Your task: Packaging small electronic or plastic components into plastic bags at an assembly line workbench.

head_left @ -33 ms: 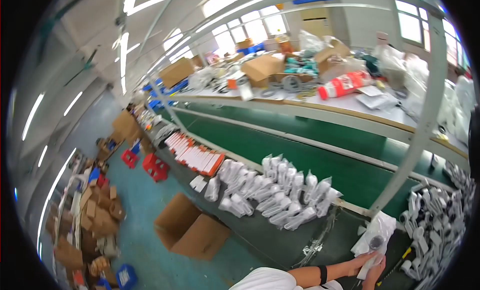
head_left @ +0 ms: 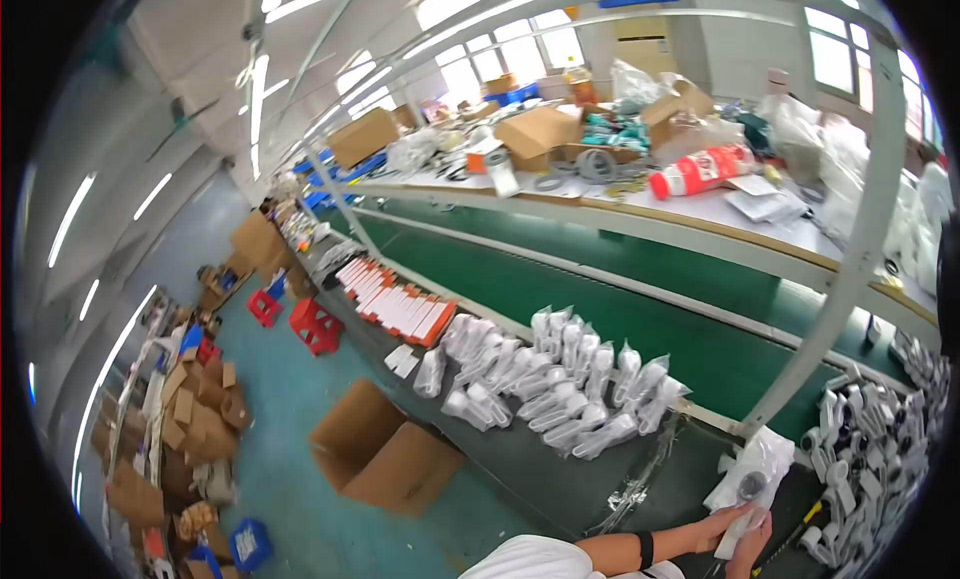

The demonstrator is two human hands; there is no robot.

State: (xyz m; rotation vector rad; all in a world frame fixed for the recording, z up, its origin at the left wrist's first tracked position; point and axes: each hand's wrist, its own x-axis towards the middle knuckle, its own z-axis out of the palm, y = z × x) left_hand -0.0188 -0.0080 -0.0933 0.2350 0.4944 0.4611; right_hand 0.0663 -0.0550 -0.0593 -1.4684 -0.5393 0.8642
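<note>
My left hand (head_left: 712,525), with a black band on its wrist, and my right hand (head_left: 752,545) meet at the lower edge over the dark worktable (head_left: 560,479). Both grip a clear plastic bag (head_left: 757,469) that holds a white part with a round grey piece. The bag rises from my fingers and leans toward a metal post (head_left: 850,249). To the right lies a heap of unbagged white tubular parts (head_left: 885,449). Several bagged white parts (head_left: 560,389) lie in rows to the left.
A green conveyor belt (head_left: 640,289) runs behind the worktable, and beyond it stands a cluttered bench with cardboard boxes (head_left: 540,129). Flat white and orange packs (head_left: 400,309) lie further left. An open cardboard box (head_left: 385,454) and red stools (head_left: 315,324) stand on the blue-green floor.
</note>
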